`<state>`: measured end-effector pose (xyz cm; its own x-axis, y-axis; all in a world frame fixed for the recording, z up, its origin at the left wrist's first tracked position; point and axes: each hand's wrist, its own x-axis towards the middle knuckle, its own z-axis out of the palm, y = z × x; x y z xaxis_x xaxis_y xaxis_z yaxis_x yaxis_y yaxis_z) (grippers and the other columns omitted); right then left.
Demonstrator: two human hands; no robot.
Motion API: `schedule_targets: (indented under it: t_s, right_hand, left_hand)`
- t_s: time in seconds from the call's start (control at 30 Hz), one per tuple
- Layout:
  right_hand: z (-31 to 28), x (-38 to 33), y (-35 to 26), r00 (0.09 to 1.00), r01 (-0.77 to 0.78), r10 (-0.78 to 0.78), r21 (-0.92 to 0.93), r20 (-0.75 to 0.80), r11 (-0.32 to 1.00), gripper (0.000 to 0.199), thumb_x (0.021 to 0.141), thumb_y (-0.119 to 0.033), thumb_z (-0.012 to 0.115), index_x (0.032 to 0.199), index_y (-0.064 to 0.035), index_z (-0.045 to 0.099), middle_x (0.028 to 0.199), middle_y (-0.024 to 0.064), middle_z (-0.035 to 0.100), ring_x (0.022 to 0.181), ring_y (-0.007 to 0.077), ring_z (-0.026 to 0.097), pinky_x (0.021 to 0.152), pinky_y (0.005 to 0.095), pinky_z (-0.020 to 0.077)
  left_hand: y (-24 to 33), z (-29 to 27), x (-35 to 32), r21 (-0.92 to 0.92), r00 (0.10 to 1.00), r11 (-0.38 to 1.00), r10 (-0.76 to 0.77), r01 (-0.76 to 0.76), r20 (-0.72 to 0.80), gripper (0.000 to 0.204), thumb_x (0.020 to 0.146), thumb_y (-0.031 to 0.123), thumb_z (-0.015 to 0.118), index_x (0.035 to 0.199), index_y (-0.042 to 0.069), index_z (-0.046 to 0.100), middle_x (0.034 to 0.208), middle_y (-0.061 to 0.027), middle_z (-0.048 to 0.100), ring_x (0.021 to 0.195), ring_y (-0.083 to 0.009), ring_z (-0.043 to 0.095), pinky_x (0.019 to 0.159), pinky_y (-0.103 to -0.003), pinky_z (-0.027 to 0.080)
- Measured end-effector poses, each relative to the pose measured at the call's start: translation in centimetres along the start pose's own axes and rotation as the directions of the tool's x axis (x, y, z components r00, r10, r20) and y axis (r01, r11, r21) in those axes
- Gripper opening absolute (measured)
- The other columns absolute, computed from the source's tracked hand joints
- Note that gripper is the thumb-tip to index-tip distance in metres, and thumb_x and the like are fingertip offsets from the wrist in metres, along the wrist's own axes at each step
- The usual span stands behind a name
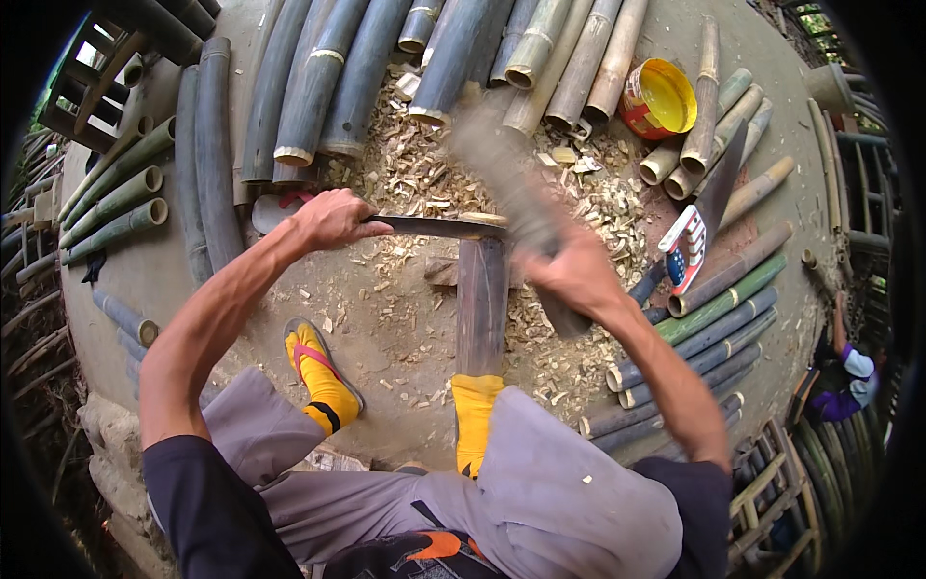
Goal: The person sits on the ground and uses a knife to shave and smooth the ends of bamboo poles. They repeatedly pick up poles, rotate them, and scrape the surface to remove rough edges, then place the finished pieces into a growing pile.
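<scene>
My left hand (pixel 333 220) is closed on a knife with a long dark blade (pixel 434 227). The blade lies level across the top end of a dark bamboo piece (pixel 482 304). My right hand (pixel 569 275) grips a thick wooden club (pixel 502 179), smeared by motion, just right of the blade. Part of the club sticks out below the fist. The bamboo piece rests near a wooden block (pixel 442 271), its lower end against my yellow-socked right foot (pixel 476 420). Wood chips (pixel 415 164) lie around it.
Cut bamboo poles (pixel 328 87) line the far side, with more at left (pixel 125 207) and right (pixel 709 338). At the far right are a yellow and red bucket (pixel 659 98) and a handsaw (pixel 687 249). Another person (pixel 854 381) is at the right edge.
</scene>
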<state>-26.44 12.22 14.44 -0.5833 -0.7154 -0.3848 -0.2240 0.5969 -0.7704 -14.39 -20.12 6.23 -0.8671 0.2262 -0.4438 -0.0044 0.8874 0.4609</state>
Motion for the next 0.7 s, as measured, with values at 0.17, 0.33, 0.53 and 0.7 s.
schedule_targets:
  t_s: [0.17, 0.33, 0.53, 0.7]
  right_hand:
    - [-2.3, -0.3, -0.7, 0.998, 0.037, -0.041, 0.113, 0.038, 0.993, 0.092, 0.070, -0.029, 0.073, 0.148, -0.0197, 0.025, 0.136, 0.0207, 0.045, 0.116, 0.0303, 0.053, 0.099, 0.0372, 0.0425]
    - [0.7, -0.2, 0.9, 0.889, 0.331, -0.222, 0.226, -0.400, 0.916, 0.091, 0.073, -0.028, 0.072, 0.148, -0.0232, 0.021, 0.120, 0.0201, 0.055, 0.098, 0.0280, 0.061, 0.085, 0.0399, 0.0514]
    - [-0.2, -0.9, 0.8, 0.997, 0.011, -0.013, 0.030, 0.071, 1.000, 0.090, 0.072, -0.030, 0.069, 0.148, -0.0244, 0.020, 0.114, 0.0249, 0.059, 0.097, 0.0359, 0.062, 0.089, 0.0422, 0.0502]
    - [1.9, -2.0, 3.2, 0.976, -0.136, 0.134, -0.004, 0.172, 0.991, 0.097, 0.069, -0.031, 0.072, 0.148, -0.0232, 0.017, 0.120, 0.0256, 0.056, 0.102, 0.0374, 0.061, 0.095, 0.0424, 0.0472]
  left_hand:
    - [-0.6, 1.3, -0.9, -0.019, 0.999, 1.000, -0.009, 0.010, 0.053, 0.056, 0.087, 0.049, 0.057, 0.069, -0.003, 0.063, 0.060, -0.0231, 0.053, 0.056, -0.0400, 0.054, 0.054, -0.046, 0.043]
    - [-0.3, 0.6, -0.5, -0.054, 0.999, 0.999, 0.002, 0.001, 0.046, 0.053, 0.087, 0.047, 0.058, 0.072, -0.003, 0.064, 0.061, -0.0231, 0.054, 0.058, -0.0396, 0.055, 0.056, -0.045, 0.044]
    - [-0.1, 0.7, -0.5, -0.086, 0.998, 0.996, 0.037, -0.033, 0.042, 0.049, 0.087, 0.045, 0.060, 0.078, -0.002, 0.066, 0.062, -0.0238, 0.054, 0.059, -0.0397, 0.055, 0.057, -0.045, 0.043]
    - [-0.3, 0.0, -0.1, -0.134, 0.985, 0.985, -0.091, 0.111, 0.146, 0.056, 0.079, 0.053, 0.065, 0.081, -0.003, 0.067, 0.065, -0.0215, 0.061, 0.062, -0.0380, 0.060, 0.061, -0.045, 0.047]
